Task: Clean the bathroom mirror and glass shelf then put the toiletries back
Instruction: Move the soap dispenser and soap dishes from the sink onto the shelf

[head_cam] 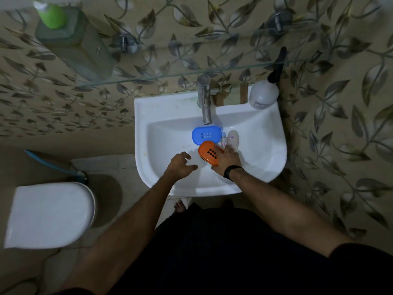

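Note:
In the white sink basin lie a blue soap case, an orange soap case, a small white bottle and a thin clear item beside it. My right hand grips the right side of the orange soap case. My left hand hovers over the basin just left of it, fingers loosely curled, holding nothing. The glass shelf runs across above the tap. A green bottle and a grey box stand at its left end.
A white spray bottle with a black trigger stands on the sink's back right corner. A white toilet with its lid down is at the lower left, with a blue hose behind it. Leaf-patterned tiles cover the wall.

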